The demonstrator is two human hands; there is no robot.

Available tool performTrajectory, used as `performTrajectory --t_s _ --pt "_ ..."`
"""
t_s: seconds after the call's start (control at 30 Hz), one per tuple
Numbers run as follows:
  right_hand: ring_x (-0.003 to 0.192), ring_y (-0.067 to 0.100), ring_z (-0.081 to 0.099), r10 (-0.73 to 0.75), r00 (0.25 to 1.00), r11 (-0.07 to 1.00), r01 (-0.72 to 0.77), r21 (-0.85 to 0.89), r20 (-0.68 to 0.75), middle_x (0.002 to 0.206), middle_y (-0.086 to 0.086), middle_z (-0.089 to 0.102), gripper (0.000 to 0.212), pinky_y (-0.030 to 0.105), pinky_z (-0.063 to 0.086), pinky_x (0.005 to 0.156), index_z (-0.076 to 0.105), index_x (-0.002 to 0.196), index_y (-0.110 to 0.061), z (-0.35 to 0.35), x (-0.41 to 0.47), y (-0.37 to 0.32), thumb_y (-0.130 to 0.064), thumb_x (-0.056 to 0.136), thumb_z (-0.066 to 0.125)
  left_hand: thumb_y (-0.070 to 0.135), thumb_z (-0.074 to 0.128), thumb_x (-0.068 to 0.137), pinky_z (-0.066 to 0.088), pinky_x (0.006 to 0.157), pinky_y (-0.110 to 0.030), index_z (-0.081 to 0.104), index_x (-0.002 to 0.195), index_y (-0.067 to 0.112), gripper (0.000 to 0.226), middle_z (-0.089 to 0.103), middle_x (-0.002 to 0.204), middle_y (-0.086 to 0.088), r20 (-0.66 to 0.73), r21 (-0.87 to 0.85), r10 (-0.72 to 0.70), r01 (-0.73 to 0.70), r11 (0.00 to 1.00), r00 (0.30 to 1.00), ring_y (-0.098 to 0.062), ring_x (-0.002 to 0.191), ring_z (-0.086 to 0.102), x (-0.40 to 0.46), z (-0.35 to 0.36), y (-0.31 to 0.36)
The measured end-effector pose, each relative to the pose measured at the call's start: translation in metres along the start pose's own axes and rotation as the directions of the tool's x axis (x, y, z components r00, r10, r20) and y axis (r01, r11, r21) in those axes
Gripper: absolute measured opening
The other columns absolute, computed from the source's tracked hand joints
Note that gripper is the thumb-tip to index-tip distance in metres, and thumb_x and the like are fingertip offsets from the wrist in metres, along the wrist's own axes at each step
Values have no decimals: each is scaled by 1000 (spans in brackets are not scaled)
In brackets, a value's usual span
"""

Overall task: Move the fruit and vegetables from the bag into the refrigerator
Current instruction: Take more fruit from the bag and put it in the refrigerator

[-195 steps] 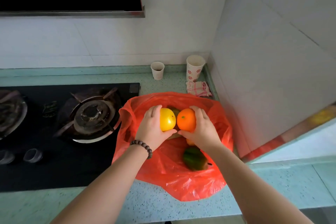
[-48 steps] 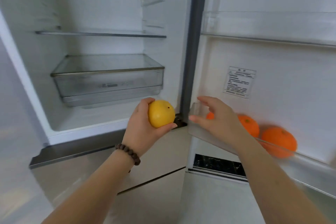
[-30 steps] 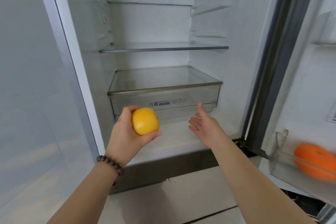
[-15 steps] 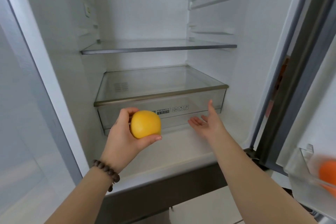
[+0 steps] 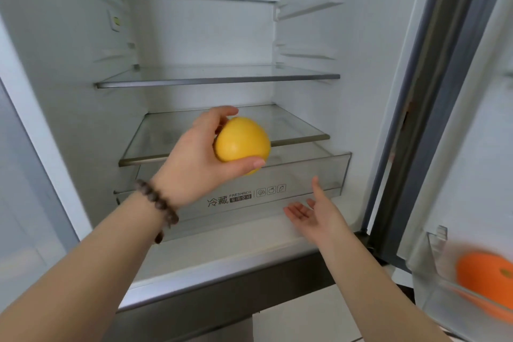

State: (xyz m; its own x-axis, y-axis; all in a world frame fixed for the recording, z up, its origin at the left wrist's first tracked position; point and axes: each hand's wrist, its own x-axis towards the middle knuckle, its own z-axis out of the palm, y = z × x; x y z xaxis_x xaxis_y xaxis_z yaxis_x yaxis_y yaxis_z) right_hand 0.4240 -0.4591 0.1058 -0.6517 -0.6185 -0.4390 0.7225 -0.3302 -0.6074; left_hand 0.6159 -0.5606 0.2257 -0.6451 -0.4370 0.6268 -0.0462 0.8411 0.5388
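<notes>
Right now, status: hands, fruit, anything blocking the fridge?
Left hand grip shut on yellow fruit, held before crisper drawer. Right hand open, empty, below drawer front. Orange in door bin. Shelves clear.

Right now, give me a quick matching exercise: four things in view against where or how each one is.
Things:
1. yellow fruit
2. orange
3. right hand
4. clear drawer

States:
A. in the door bin at lower right
B. open, palm up, holding nothing
C. held in the left hand
D. pulled partly out under the glass shelf

Pairs: 1-C, 2-A, 3-B, 4-D
</notes>
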Motion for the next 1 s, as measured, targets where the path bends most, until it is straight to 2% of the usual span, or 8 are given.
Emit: performTrajectory --t_s 0.07,0.17,0.3,0.47,0.57,0.7,0.8,1.0 --pt "99 33 54 1 1000 1000 -1 8 6 112 23 49 73 44 49 85 37 132 -4 -5 -9 0 -45 79 68 57 78 54 41 81 -11 46 123 30 81 53 116 7 103 32 -34 31 999 994 -6 100 53 21 4 6" --pt "107 34 54 7 1000 1000 -7 1 0 124 24 47 72 44 50 85 37 132 -5 -14 -23 1 -44 79 68 46 82 61 47 86 -26 47 122 31 72 54 116 2 259 48 -59 48 998 964 -15 103 55 47 15 3" --pt "107 34 54 2 1000 1000 -2 6 -7 125 25 47 67 44 50 83 40 127 -7 -23 -39 1 -43 79 68 35 80 68 42 86 -22 45 128 34 70 49 123 7 405 63 -43 19 998 913 -13 105 52 69 30 -2" --pt "101 34 55 1 1000 1000 -1 1 14 111 23 52 58 43 50 79 40 119 -12 -34 -55 -1 -42 78 67 31 82 67 40 92 -23 40 134 31 79 46 125 3 555 110 84 -173 979 827 -12 109 48 78 57 -7" --pt "110 37 52 8 1000 1000 -7 30 -4 112 22 50 55 45 48 87 41 116 -7 -36 -61 -2 -40 80 67 30 82 67 39 97 -27 40 135 25 80 48 126 -2 640 137 160 -316 939 752 -16 111 49 80 73 -14" --pt "116 37 50 18 999 998 -16 63 -26 112 22 47 46 46 48 89 47 104 -4 -36 -63 -1 -39 81 66 24 78 69 40 98 -33 40 136 22 77 49 130 -3 745 192 123 -388 901 656 -20 115 49 85 91 -30" --pt "106 34 55 15 999 998 -13 63 -32 105 20 50 52 45 50 84 48 108 -4 -36 -62 -1 -41 78 68 20 74 72 40 100 -37 37 138 22 75 46 134 -6 803 212 106 -448 869 586 -24 119 47 88 108 -45" --pt "97 34 57 15 998 997 -9 81 -65 99 20 54 46 46 50 85 50 104 -3 -33 -64 -2 -39 79 67 16 68 78 39 99 -31 33 140 24 72 41 131 -10 800 246 31 -374 894 600 -28 116 48 87 143 -77"
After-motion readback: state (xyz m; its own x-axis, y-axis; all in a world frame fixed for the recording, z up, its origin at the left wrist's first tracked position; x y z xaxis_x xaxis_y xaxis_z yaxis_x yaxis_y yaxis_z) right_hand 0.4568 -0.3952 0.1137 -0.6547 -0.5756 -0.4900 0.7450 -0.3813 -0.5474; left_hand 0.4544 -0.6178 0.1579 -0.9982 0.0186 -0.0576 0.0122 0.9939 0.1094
